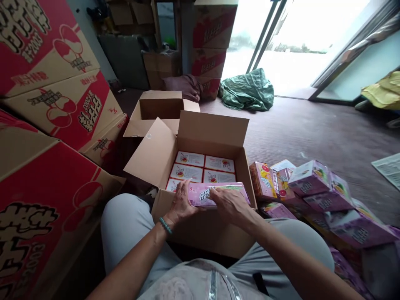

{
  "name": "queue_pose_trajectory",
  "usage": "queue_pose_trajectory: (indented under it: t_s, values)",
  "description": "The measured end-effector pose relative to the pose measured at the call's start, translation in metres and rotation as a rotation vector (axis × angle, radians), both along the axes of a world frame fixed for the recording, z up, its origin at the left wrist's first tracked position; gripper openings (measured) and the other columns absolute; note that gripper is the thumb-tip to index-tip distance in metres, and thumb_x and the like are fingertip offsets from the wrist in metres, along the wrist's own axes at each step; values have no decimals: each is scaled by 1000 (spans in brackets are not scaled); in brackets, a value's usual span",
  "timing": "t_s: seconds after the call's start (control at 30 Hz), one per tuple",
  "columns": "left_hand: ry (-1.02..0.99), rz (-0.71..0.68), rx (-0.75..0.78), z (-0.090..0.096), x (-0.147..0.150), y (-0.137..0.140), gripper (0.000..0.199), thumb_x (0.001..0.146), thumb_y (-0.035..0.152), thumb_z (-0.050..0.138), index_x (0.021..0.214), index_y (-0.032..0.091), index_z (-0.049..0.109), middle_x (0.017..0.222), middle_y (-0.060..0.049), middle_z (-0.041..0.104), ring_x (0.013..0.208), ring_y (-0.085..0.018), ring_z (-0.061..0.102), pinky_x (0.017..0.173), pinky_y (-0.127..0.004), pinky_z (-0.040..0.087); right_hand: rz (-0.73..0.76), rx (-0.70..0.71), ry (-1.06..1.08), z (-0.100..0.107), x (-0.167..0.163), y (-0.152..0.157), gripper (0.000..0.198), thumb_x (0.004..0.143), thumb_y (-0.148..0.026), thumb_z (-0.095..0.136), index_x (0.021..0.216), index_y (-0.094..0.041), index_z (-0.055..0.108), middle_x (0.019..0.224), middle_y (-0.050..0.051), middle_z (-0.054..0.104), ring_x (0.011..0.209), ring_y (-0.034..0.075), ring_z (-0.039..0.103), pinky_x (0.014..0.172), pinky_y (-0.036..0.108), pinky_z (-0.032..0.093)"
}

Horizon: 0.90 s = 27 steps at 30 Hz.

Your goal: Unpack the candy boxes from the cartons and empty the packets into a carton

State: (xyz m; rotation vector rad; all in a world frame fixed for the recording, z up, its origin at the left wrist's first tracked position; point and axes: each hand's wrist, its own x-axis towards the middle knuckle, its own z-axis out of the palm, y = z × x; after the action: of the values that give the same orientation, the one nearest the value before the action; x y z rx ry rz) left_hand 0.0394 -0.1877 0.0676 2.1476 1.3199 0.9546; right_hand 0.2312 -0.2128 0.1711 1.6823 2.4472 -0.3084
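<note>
Between both hands is a long pink product box (229,191) with printed lettering, held over the near side of an open carton (215,130). My left hand (181,202), wearing a green bead bracelet (166,225) at the wrist, grips the box's left end. My right hand (233,205) is closed on its front face right of the middle, the thumb on top of the lettering. Inside the carton, white printed boxes (188,172) with red edges lie in rows. The pink box partly hides the nearest row. The carton's flaps stand folded outward.
Pink and orange product boxes (325,196) are heaped at my right. A second open carton (161,109) stands behind the first. Large red-and-brown cartons (75,110) are stacked at my left. A green cloth bundle (248,89) lies by the glass door.
</note>
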Motion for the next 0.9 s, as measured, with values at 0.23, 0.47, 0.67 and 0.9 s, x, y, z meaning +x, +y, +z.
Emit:
queue_pose_trajectory:
  t_s: [0.23,0.47,0.67,0.9]
  values:
    - [-48,3,70,-12,1,1,86,60,44,79,130,16,36,122,-16,50,116,-32,51,102,-51,45,117,-93,-166,14,-52,23,22,88,-13,42,97,-17,62,81,10,70,73,21,66,57,28,33]
    - [-75,17,90,-14,4,3,77,62,38,76,125,15,39,116,-15,51,111,-31,51,99,-49,47,157,-71,-178,8,-51,21,22,90,-13,42,101,-18,61,85,8,70,73,21,67,56,27,36]
    - [-40,10,180,-16,3,3,65,68,27,67,124,16,37,112,-14,52,106,-29,52,95,-49,49,146,-59,-235,-2,-67,19,25,86,-2,42,94,-12,64,82,13,70,71,22,68,55,28,42]
    - [-4,-52,117,-10,-1,4,78,63,38,77,126,15,37,118,-15,52,113,-32,51,100,-49,46,39,-145,-302,4,-25,18,28,88,-4,40,100,-11,65,82,14,70,76,24,69,57,29,43]
